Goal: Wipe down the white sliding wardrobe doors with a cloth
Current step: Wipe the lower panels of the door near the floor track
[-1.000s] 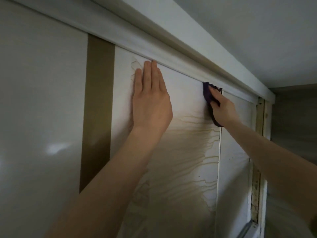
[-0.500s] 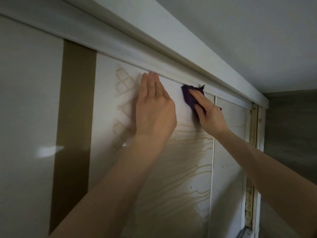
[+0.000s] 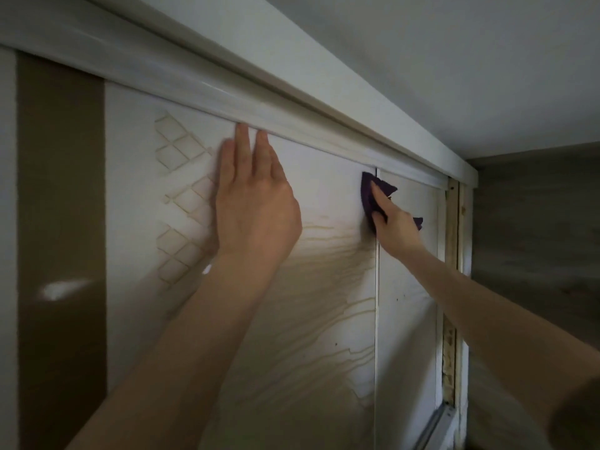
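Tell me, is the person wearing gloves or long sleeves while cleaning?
No gloves. The left hand and the right hand are bare, with no rings, watch or bracelet showing. The left forearm and the right forearm are bare too. A dark blurry patch at the bottom right corner, by the right arm, might be a sleeve edge, but it is too blurred to tell.

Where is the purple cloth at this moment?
Head view, right of centre: the purple cloth is pressed under the right hand high on the wardrobe door, over the vertical seam between two panels, just below the top track.
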